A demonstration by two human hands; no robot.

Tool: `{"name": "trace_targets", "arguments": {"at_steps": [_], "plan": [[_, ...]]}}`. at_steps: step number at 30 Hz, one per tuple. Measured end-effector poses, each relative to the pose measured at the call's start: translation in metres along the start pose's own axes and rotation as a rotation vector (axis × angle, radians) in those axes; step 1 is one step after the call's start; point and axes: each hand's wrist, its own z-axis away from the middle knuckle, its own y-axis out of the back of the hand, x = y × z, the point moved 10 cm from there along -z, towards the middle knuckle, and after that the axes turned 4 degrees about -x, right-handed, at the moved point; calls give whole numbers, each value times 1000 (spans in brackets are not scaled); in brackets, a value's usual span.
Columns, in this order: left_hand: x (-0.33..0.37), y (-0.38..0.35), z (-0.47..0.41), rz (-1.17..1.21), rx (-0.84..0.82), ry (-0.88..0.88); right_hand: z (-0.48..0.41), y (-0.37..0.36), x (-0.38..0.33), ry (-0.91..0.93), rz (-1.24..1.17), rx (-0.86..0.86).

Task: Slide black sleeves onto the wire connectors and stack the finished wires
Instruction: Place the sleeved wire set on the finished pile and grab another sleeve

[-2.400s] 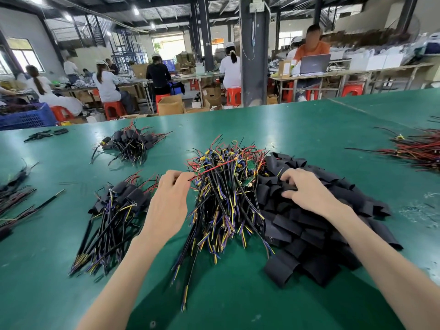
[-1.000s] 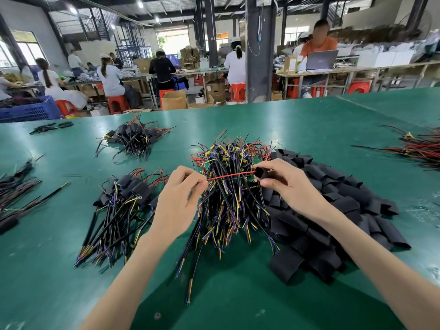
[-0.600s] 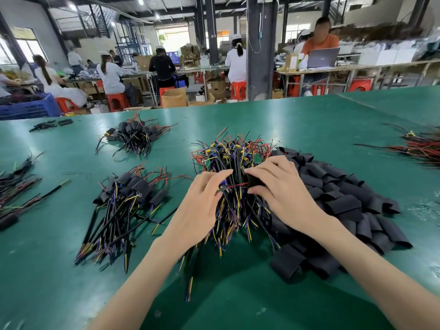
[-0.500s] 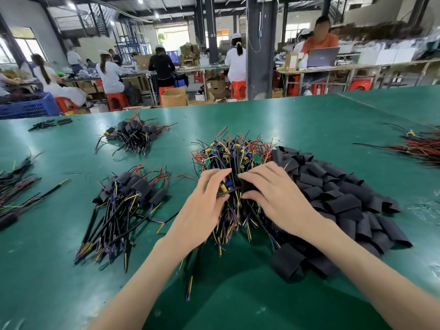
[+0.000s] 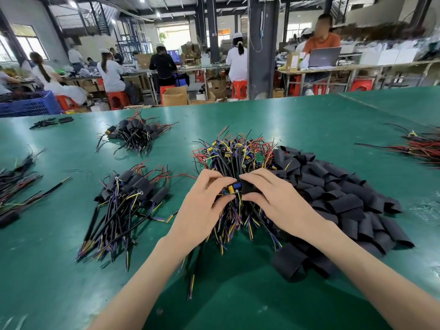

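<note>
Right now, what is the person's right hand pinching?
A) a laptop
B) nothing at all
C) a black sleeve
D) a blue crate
C: the right hand pinches a black sleeve, held up against the connector with yellow and blue parts that the left hand holds.

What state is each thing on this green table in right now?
Left hand, pinching the connector.
Right hand, gripping one black sleeve.
Connector, mostly bare; sleeve meets its end.
Unsleeved wire pile, heaped loose.
Sleeve pile, loose, unused.
Finished stack, sleeves on.
</note>
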Motion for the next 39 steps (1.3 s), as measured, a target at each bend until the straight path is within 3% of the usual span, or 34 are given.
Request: {"name": "trace_targets", "arguments": {"at_steps": [12,22,30,39], "plan": [[-3,0,0,99,-16,50,-1,-6,5,20,-163,-48],[-3,-3,2,162,-37,51,4,-3,-14,124,116,-54],[-3,-3,3,228,-7,51,3,-6,-17,153,18,-53],[-27,7,-3,320,-63,239,1,-7,-2,42,-50,-50]]}}
